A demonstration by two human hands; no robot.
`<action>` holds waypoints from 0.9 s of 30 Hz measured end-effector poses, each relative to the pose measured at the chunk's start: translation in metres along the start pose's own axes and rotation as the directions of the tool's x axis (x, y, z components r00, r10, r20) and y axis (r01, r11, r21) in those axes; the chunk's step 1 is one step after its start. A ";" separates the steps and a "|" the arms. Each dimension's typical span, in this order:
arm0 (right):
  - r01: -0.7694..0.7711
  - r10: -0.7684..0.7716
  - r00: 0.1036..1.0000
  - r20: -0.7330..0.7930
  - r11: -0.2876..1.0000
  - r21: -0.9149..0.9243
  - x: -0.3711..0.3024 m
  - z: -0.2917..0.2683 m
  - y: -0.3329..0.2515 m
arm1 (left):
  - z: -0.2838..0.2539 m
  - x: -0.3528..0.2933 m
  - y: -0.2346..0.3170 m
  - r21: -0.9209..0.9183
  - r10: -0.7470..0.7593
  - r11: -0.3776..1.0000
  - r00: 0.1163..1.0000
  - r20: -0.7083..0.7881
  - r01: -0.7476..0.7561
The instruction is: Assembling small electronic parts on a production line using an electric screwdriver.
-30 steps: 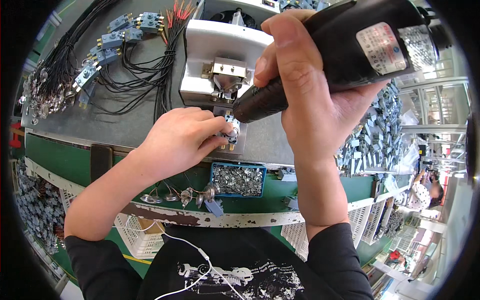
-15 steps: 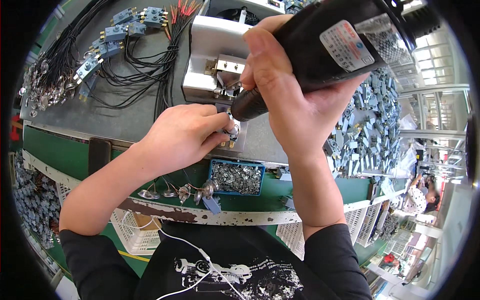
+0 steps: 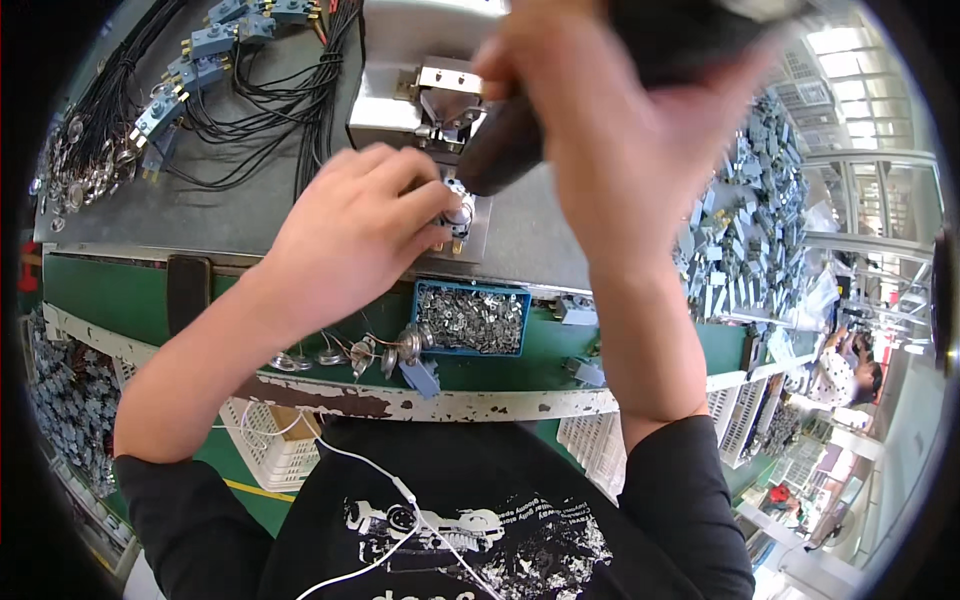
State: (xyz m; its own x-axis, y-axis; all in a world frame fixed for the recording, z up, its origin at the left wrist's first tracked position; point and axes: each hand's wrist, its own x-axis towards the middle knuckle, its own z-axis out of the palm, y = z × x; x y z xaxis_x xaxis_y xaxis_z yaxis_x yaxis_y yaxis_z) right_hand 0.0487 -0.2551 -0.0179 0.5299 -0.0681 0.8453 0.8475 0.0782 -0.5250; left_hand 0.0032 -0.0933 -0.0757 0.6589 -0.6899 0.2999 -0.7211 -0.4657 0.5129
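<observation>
My right hand [image 3: 640, 150], blurred by motion, wraps round a black electric screwdriver [image 3: 505, 145]. Its tapered nose slants down to the left, close to a metal jig; whether the tip touches anything is hidden. My left hand [image 3: 365, 225] has its thumb and fingers curled at the edge of a small part with a shiny round metal top and brass terminals [image 3: 459, 208]. That part sits on a flat metal plate [image 3: 478, 225] in front of the metal fixture [image 3: 385, 100]. My fingers cover its left side.
A blue tray [image 3: 470, 320] of small metal pieces stands at the bench's front edge, beside round metal discs on wires [image 3: 400, 345]. Bundled black wires with blue-grey switches [image 3: 210, 70] lie at left. A heap of blue-grey switches [image 3: 745, 220] covers the right side.
The whole view has shifted, so bench and fixture appear higher. My right hand and the screwdriver are blurred now. My left fingers stay at the small part, slightly more apart.
</observation>
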 end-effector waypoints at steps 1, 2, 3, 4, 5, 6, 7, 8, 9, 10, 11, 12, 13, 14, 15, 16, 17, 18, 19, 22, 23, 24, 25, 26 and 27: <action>-0.003 0.003 1.000 0.000 1.000 -0.014 0.000 -0.005 -0.001 | -0.001 0.006 0.014 0.121 0.045 0.992 0.995 -0.085 -0.034; -0.029 0.029 0.999 -0.015 0.999 -0.042 0.001 -0.010 -0.002 | 0.000 0.009 0.025 0.242 0.100 0.969 0.981 -0.166 -0.058; -0.059 0.057 0.998 -0.033 0.997 -0.051 -0.001 -0.009 -0.006 | 0.001 0.003 0.033 0.211 0.110 0.974 0.989 -0.095 -0.088; -0.087 0.084 0.995 -0.051 0.994 -0.061 -0.001 -0.008 -0.010 | 0.008 0.000 0.040 0.153 0.163 0.975 0.987 -0.016 -0.159; -0.113 0.108 0.992 -0.069 0.991 -0.071 -0.001 -0.006 -0.014 | 0.014 -0.001 0.046 0.111 0.203 0.970 0.971 0.128 -0.217; -0.134 0.128 0.988 -0.085 0.988 -0.075 0.000 -0.004 -0.018 | 0.019 -0.002 0.052 0.068 0.241 0.961 0.934 0.265 -0.267; -0.149 0.141 0.985 -0.098 0.985 -0.083 0.002 -0.003 -0.019 | 0.028 -0.001 0.054 0.077 0.242 0.960 0.934 0.262 -0.270; -0.162 0.152 0.982 -0.110 0.983 -0.089 0.004 -0.003 -0.020 | 0.037 -0.001 0.056 0.122 0.268 0.936 0.891 0.366 -0.332; -0.179 0.167 0.978 -0.125 0.979 -0.093 0.006 -0.001 -0.021 | 0.044 -0.003 0.057 0.159 0.280 0.906 0.837 0.469 -0.392; -0.194 0.180 0.974 -0.139 0.976 -0.096 0.007 0.000 -0.022 | 0.048 -0.006 0.056 0.170 0.276 0.904 0.839 0.468 -0.392; -0.209 0.193 0.969 -0.153 0.973 -0.096 0.010 0.002 -0.023 | 0.050 -0.008 0.056 0.195 0.293 0.890 0.845 0.447 -0.412; -0.221 0.201 0.964 -0.171 0.969 -0.108 0.013 0.003 -0.025 | 0.051 -0.008 0.056 0.215 0.324 0.871 0.845 0.426 -0.442; -0.233 0.209 0.959 -0.190 0.965 -0.118 0.016 0.003 -0.027 | 0.052 -0.008 0.057 0.200 0.309 0.882 0.843 0.441 -0.427; -0.245 0.216 0.954 -0.207 0.961 -0.127 0.019 0.004 -0.029 | 0.053 -0.009 0.056 0.209 0.314 0.875 0.841 0.441 -0.436; -0.259 0.228 0.949 -0.220 0.957 -0.127 0.022 0.006 -0.030 | 0.052 -0.009 0.057 0.163 0.296 0.907 0.865 0.405 -0.387; -0.274 0.240 0.943 -0.232 0.953 -0.127 0.024 0.008 -0.031 | 0.051 -0.009 0.057 0.114 0.276 0.934 0.887 0.369 -0.338; -0.289 0.252 0.937 -0.243 0.949 -0.127 0.026 0.010 -0.031 | 0.049 -0.009 0.056 0.031 0.252 0.956 0.875 0.414 -0.290; -0.306 0.267 0.930 -0.253 0.943 -0.131 0.028 0.012 -0.033 | 0.048 -0.007 0.056 0.039 0.250 0.956 0.878 0.408 -0.291; -0.324 0.281 0.923 -0.263 0.937 -0.134 0.030 0.014 -0.035 | 0.047 -0.006 0.056 -0.023 0.246 0.965 0.877 0.413 -0.260; -0.379 0.327 0.898 -0.296 0.914 -0.141 0.034 0.022 -0.037 | 0.041 -0.007 0.054 -0.104 0.249 0.969 0.888 0.386 -0.226; -0.348 0.341 0.932 -0.120 0.936 -0.042 0.029 0.022 -0.032 | 0.038 -0.009 0.053 -0.130 0.256 0.966 0.898 0.359 -0.224; -0.341 0.334 0.935 -0.119 0.939 -0.046 0.031 0.026 -0.031 | 0.033 -0.008 0.054 -0.127 0.262 0.965 0.897 0.356 -0.231; -0.287 0.268 0.934 -0.236 0.957 -0.051 0.032 0.035 -0.028 | 0.025 -0.007 0.055 -0.136 0.257 0.965 0.909 0.329 -0.224; -0.233 0.198 0.916 -0.349 0.971 -0.061 0.032 0.041 -0.027 | 0.020 -0.007 0.056 -0.146 0.251 0.966 0.919 0.303 -0.216; -0.259 0.216 0.898 -0.384 0.964 -0.063 0.030 0.045 -0.030 | 0.016 -0.009 0.054 -0.142 0.250 0.966 0.919 0.304 -0.216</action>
State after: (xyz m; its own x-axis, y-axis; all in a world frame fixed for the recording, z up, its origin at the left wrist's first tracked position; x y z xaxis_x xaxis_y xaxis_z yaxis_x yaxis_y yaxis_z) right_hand 0.0378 -0.2146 0.0274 0.6704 -0.4258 0.6077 0.6819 0.0306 -0.7308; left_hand -0.0451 -0.1207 -0.0634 0.3604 -0.9191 0.1595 -0.8085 -0.2225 0.5448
